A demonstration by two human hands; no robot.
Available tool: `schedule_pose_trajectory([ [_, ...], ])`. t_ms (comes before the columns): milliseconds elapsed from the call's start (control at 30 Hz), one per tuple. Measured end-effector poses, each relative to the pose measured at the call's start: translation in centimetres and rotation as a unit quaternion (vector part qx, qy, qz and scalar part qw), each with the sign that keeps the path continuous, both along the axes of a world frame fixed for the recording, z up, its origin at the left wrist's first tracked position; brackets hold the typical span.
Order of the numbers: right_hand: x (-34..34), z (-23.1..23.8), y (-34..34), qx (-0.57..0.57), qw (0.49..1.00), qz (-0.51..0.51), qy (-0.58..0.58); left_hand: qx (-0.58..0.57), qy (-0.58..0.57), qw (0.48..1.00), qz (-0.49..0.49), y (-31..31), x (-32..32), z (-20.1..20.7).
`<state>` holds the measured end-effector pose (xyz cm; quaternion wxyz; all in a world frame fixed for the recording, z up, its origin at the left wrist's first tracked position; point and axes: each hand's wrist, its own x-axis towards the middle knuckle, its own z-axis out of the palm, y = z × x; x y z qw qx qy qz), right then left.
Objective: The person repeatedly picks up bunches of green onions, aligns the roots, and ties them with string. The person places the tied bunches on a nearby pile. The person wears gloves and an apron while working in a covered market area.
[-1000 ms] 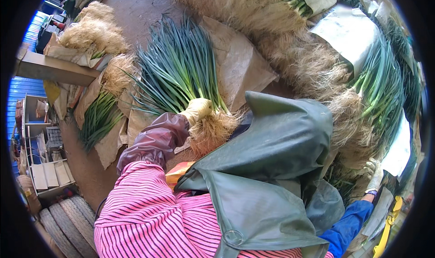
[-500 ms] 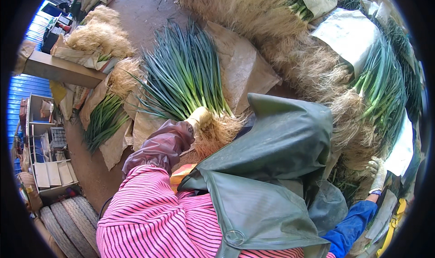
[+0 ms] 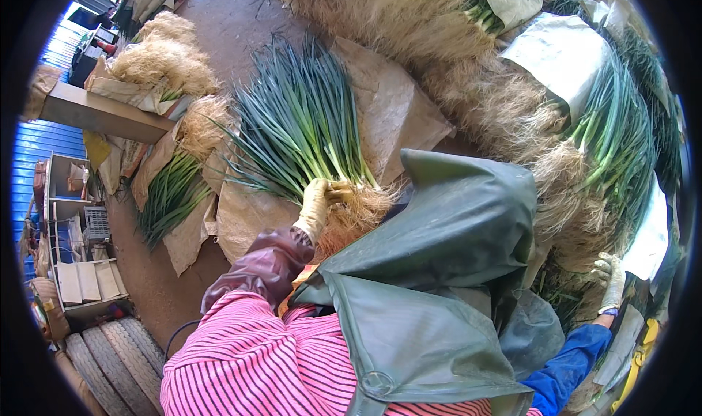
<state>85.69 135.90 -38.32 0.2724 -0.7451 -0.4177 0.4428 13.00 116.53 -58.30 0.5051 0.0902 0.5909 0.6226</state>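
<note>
A large bunch of scallions (image 3: 303, 116) lies in front of me, dark green leaves pointing away and pale hairy roots (image 3: 358, 215) towards me. My left hand (image 3: 318, 202), in a cream glove below a maroon oversleeve, rests where the stems meet the roots. Its fingers are bent and somewhat apart, touching the bunch, with no stem visibly gripped. Far to the right, my right hand (image 3: 608, 275) wears a pale glove and extends from a blue sleeve. Its fingers are spread and hold nothing, near the roots of another scallion bunch (image 3: 610, 134).
Brown sheeting (image 3: 391, 98) lies under the bunch. Rooted scallions are heaped along the back and right, partly covered by white sheets (image 3: 559, 58). A green apron (image 3: 461, 226) covers my lap. At left are another bunch (image 3: 172, 197), a beam (image 3: 106, 112), shelves (image 3: 84, 259) and tyres (image 3: 113, 365).
My left hand has drawn slightly left and towards me, its wrist turning so the fingers show on the roots. The right hand and the bunch have hardly moved.
</note>
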Motion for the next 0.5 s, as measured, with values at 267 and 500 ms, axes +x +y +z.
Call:
schedule_pose_trajectory([
  [267, -1.3, 0.7, -0.2, -0.011, 1.000, 0.026, -0.012, -0.119, 0.203, 0.971, 0.051, -2.3, -6.1, 0.0],
  [500, -2.0, 1.6, -1.8, -0.031, 0.999, -0.023, -0.010, -0.141, 0.218, 0.964, -0.059, 6.7, -3.0, 0.8],
])
